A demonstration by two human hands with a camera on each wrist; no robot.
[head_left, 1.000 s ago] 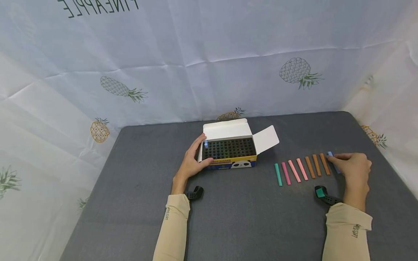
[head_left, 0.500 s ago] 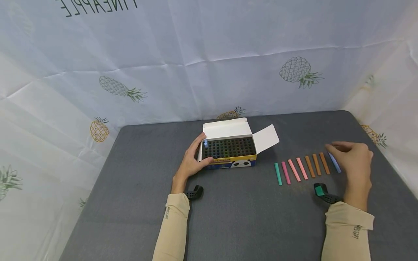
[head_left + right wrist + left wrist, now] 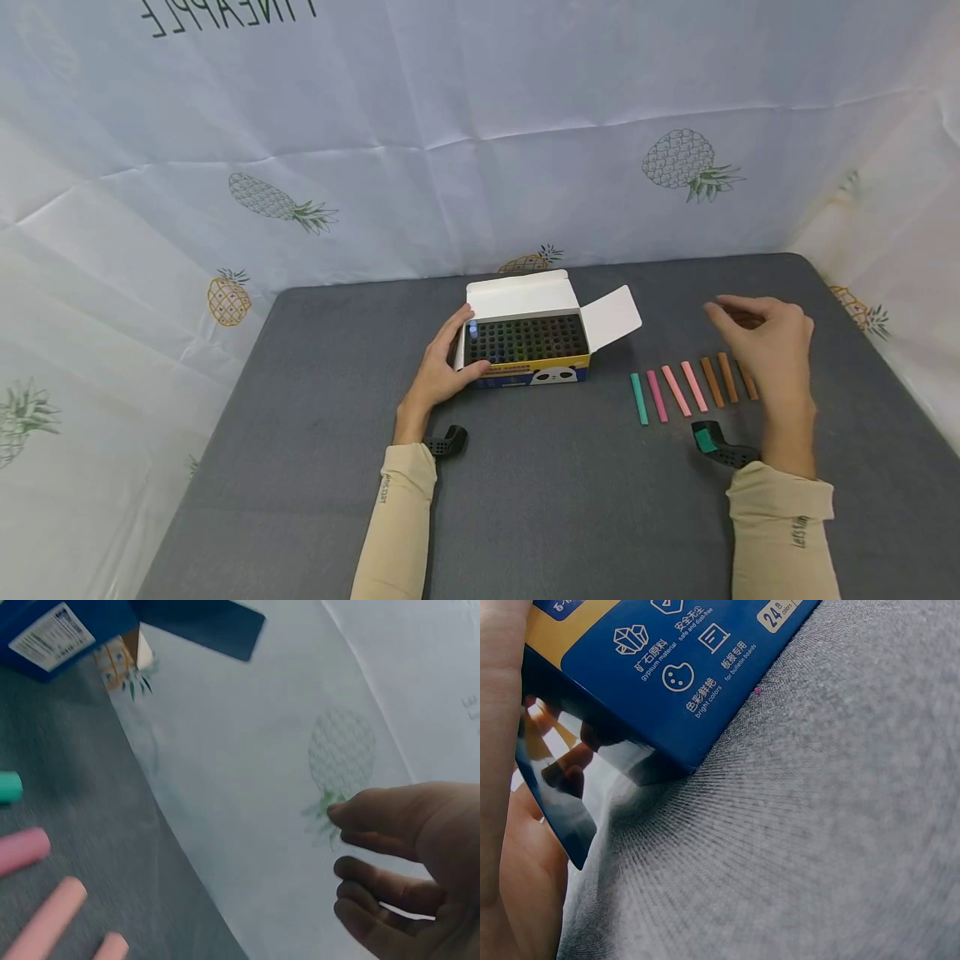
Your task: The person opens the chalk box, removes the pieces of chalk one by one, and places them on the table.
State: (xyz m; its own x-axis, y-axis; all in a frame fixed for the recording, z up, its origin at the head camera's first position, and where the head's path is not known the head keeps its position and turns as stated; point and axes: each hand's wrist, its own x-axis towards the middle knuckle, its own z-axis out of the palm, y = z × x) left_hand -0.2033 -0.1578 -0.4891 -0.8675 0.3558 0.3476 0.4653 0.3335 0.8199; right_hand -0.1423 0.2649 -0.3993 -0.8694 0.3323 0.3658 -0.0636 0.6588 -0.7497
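Observation:
On the dark grey table stands an open chalk box point(image 3: 558, 377), blue and yellow with a panda face. Its black insert point(image 3: 528, 340) is full of round holes, and light blue chalks point(image 3: 473, 331) stick up at the back left corner. My left hand point(image 3: 441, 375) grips the box's left end, thumb at the front, fingers round the side flap point(image 3: 559, 802). Raised above the right end of a chalk row, my right hand point(image 3: 772, 342) has loosely bent fingers with nothing between them. That hand and wrist hide the blue chalk and part of the last brown chalk point(image 3: 747, 382).
Lying in the row are a teal chalk point(image 3: 639, 400), a magenta chalk point(image 3: 657, 397), pink chalks point(image 3: 677, 392) and brown chalks point(image 3: 727, 377). The box's white lid point(image 3: 521, 296) and right flap point(image 3: 611, 320) stand open. A pineapple-print cloth point(image 3: 450, 208) hangs behind the table.
My right hand has let go of the blue chalk at the row's right end, then lifted and moved left and away from me. My left hand and the box have stayed put.

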